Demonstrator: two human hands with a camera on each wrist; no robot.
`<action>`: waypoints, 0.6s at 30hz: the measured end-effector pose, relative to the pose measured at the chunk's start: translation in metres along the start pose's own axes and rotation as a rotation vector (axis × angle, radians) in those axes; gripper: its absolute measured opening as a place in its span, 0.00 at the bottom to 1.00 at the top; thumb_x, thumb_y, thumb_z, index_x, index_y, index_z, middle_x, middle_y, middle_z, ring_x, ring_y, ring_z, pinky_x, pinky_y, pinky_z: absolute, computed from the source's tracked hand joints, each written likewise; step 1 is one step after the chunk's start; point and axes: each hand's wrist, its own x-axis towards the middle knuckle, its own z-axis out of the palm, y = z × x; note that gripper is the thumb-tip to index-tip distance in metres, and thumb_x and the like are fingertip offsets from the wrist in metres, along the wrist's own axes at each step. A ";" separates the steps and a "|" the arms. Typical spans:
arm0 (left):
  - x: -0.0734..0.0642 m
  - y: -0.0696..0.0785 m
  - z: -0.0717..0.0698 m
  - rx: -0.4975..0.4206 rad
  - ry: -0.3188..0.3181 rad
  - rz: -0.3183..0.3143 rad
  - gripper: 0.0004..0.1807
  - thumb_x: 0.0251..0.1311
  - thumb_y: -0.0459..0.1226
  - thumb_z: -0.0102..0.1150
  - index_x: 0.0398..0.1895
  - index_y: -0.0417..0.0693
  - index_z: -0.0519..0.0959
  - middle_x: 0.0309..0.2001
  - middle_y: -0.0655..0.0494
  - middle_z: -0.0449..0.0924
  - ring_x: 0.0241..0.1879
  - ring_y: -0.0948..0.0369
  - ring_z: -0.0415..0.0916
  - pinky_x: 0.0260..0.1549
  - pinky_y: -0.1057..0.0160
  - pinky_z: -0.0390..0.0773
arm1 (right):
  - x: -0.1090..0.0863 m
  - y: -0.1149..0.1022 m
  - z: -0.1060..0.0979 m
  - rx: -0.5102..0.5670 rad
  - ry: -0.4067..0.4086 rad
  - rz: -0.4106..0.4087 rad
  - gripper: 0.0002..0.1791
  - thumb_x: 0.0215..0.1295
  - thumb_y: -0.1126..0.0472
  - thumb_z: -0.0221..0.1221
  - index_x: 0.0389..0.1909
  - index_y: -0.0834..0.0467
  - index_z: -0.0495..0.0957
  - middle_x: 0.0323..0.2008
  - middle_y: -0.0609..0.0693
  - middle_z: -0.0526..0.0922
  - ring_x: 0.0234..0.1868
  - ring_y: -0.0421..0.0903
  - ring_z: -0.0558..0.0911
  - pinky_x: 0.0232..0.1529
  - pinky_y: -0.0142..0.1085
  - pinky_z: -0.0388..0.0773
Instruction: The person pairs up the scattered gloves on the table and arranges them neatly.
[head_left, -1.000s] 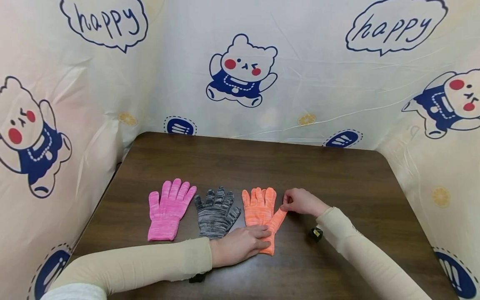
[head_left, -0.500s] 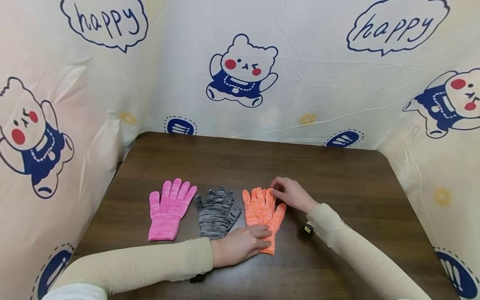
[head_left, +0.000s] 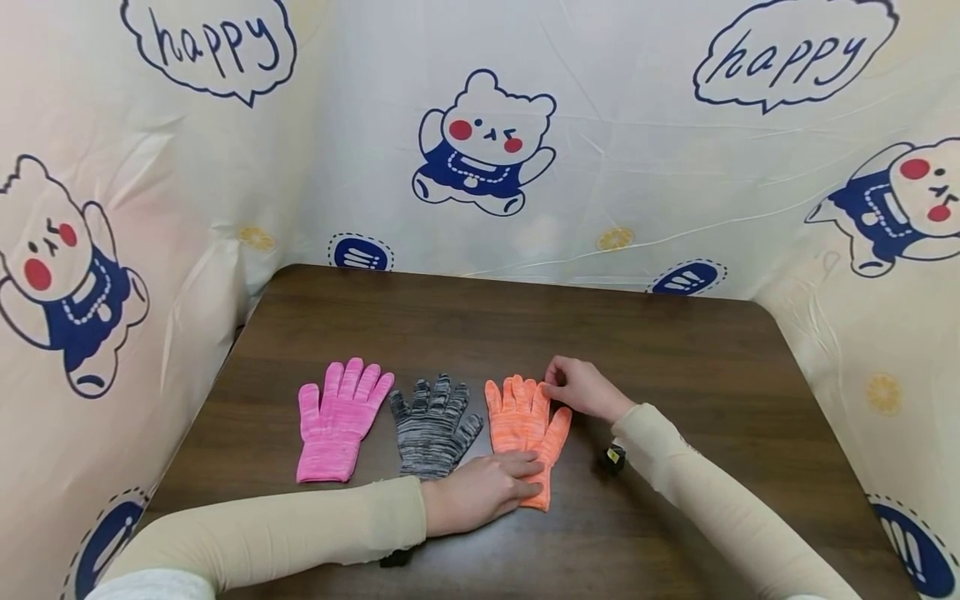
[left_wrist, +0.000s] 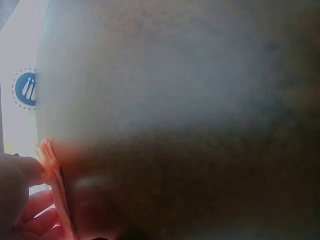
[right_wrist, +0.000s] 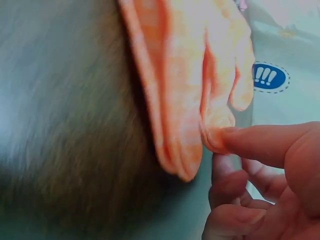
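An orange knit glove [head_left: 517, 427] lies flat on the brown table, fingers pointing to the far side and thumb spread right. My left hand [head_left: 480, 493] rests across its cuff, fingers extended over the knit. With thumb and fingertips my right hand [head_left: 588, 390] pinches the tip of the glove's finger nearest its thumb. Close up in the right wrist view, the right thumb [right_wrist: 265, 142] presses on that orange fingertip, the other fingers beneath it. The left wrist view shows only part of the left hand [left_wrist: 30, 200] at the orange knit.
Left of the orange glove lies a grey-and-black striped glove [head_left: 427, 433], its cuff partly hidden by my left hand. Farther left is a pink glove [head_left: 336, 425]. A white curtain printed with bears [head_left: 483, 142] surrounds the wooden table [head_left: 525, 317] on three sides.
My right hand has let go of the orange glove's thumb and moved up and left to the neighbouring fingertip, which it now pinches. The left hand has stayed on the cuff.
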 end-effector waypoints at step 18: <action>-0.001 0.004 0.001 0.069 0.005 0.004 0.18 0.75 0.40 0.60 0.65 0.50 0.83 0.70 0.49 0.75 0.73 0.56 0.69 0.72 0.57 0.67 | 0.004 0.004 -0.009 0.032 0.047 0.036 0.05 0.72 0.62 0.64 0.38 0.59 0.84 0.32 0.51 0.83 0.32 0.45 0.77 0.36 0.37 0.77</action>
